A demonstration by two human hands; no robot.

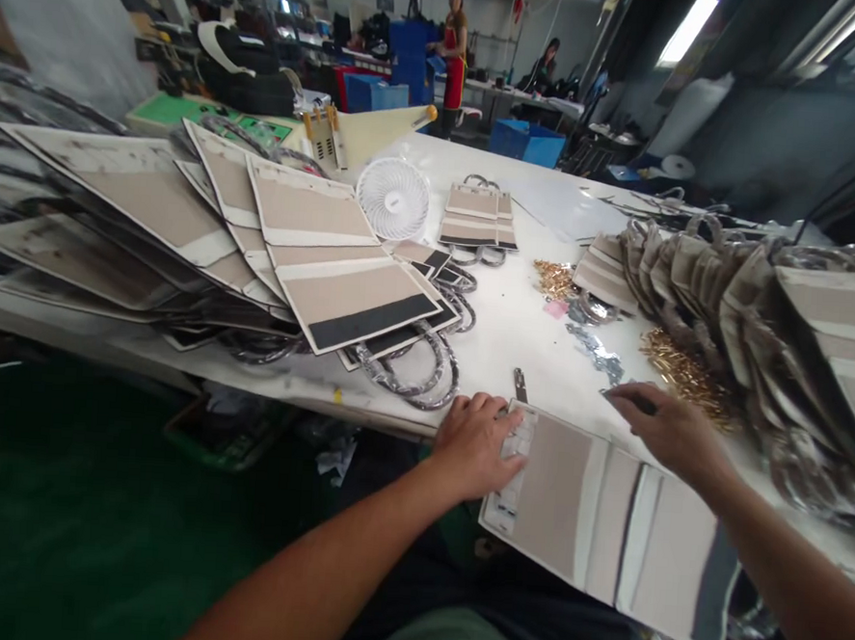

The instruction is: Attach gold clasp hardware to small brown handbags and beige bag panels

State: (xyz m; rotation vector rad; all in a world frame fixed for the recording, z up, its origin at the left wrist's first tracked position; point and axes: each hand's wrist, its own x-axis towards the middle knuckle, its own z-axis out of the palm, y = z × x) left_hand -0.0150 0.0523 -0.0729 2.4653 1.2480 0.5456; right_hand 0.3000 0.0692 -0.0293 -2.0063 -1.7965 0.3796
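A flat beige bag panel with white bands and a dark end strip lies over the table's front edge. At its left end, my left hand grips the white edge strip, which has small fittings along it. My right hand is above the table, beyond the panel, with its fingers pinched together. A small dark piece seems to show at the fingertips, too unclear to name. Beside that hand are scattered silver metal pieces and a heap of gold-coloured metal pins. A small dark strip lies near my left fingers.
Stacked bag panels with plastic-wrapped handles cover the left side. More bag pieces stand in a row at right. A white fan and a second gold heap are farther back. Another person stands beyond the table.
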